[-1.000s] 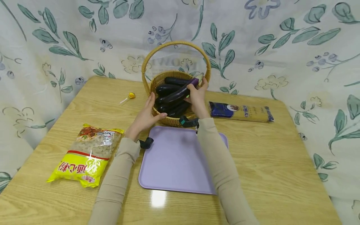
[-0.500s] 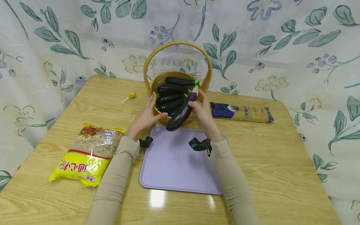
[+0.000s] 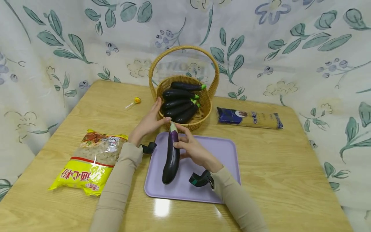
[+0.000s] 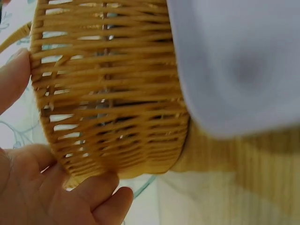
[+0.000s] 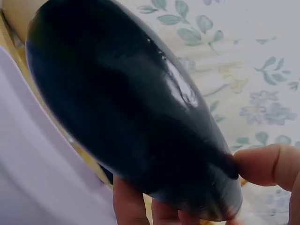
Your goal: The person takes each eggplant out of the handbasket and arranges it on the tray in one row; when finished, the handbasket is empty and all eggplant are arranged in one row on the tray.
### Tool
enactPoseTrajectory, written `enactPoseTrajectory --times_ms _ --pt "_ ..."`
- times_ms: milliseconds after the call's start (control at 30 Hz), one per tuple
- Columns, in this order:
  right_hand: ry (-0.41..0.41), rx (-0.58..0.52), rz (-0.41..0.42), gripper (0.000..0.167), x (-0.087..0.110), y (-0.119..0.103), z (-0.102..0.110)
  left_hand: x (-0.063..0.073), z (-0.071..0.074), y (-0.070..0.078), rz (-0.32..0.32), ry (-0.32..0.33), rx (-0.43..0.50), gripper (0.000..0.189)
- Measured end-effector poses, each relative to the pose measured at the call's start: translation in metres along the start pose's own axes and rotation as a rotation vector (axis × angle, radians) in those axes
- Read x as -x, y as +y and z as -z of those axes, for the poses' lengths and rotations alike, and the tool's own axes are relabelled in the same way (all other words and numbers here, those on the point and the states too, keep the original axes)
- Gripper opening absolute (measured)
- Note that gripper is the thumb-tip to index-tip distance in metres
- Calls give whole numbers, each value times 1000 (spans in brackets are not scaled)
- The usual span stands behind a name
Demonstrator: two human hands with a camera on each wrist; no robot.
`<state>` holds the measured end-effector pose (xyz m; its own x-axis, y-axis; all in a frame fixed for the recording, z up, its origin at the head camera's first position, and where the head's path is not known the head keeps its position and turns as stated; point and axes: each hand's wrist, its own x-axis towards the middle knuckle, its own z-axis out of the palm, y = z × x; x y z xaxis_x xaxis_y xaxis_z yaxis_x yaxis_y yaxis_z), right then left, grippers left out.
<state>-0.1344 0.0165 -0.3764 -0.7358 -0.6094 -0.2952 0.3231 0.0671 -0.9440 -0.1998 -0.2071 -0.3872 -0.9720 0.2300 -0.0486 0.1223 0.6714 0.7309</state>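
Observation:
My right hand [image 3: 195, 150] pinches a dark purple eggplant [image 3: 171, 158] near its pale stem end. In the head view the eggplant lies lengthwise over the lilac tray [image 3: 224, 151], its thick end toward me; whether it touches the tray I cannot tell. The right wrist view shows the eggplant [image 5: 126, 103] close up, thumb on one side and fingers on the other. My left hand [image 3: 146, 127] holds the near left side of the wicker basket [image 3: 206, 111], with thumb and fingers against the weave [image 4: 112, 93]. Several eggplants [image 3: 178, 94] lie side by side inside it.
A bag of macaroni [image 3: 90, 161] lies at the left of the wooden table [image 3: 269, 167]. Behind it is a yellow lollipop [image 3: 137, 100]. A long blue and gold pasta packet [image 3: 249, 118] lies right of the basket. Floral cloth [image 3: 255, 48] hangs behind.
My right hand has lifted one eggplant out of the basket and brought it toward me over the tray, swinging its stem end away from me. The left hand stays at the basket.

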Motion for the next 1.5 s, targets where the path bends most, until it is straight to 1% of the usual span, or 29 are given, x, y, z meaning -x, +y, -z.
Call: enactPoseTrajectory --times_ms 100,233,333,400,500,633,733,800,900,1000,1067,1167,1300,1367,1400,1500 --pt "-7 -16 -23 69 -5 6 -4 -1 4 -1 -16 -13 -16 96" --pt "14 -37 -50 70 -17 13 -11 0 9 -2 -26 -11 -39 96" --pt "42 -41 -71 72 -23 16 -18 3 8 -3 -14 -14 -53 95" --pt "64 -30 -77 73 -26 18 -20 3 5 -3 -12 -12 -61 95" --pt "120 -6 -71 74 -24 20 -18 -4 -4 2 -33 -15 -58 94" --pt "153 36 -74 75 -23 25 -20 -2 -12 3 -31 -10 -39 94" --pt "155 68 -73 74 -21 28 -17 -2 -17 7 -23 -4 -23 94" --pt "154 73 -67 74 -21 28 -16 -2 -17 8 -24 3 -13 93" --pt "145 49 -58 74 -24 26 -19 -1 -11 8 -20 7 -17 91" --pt "113 24 -44 75 -25 24 -25 2 -5 6 -5 7 -38 90" --pt "83 19 -31 74 -23 23 -26 2 -4 6 -2 16 -46 90" --pt "75 18 -18 71 -16 25 -21 -2 -11 8 -13 11 -43 90" --pt "145 9 -20 66 -8 26 -12 -11 -22 14 -48 -15 -12 88" --pt "159 13 -23 64 -9 24 -12 -11 -20 14 -55 -20 0 87" --pt "151 17 -24 63 -11 23 -14 -8 -16 13 -50 -13 -5 87" --pt "89 32 -25 63 -20 19 -25 6 2 4 -10 16 -24 87"
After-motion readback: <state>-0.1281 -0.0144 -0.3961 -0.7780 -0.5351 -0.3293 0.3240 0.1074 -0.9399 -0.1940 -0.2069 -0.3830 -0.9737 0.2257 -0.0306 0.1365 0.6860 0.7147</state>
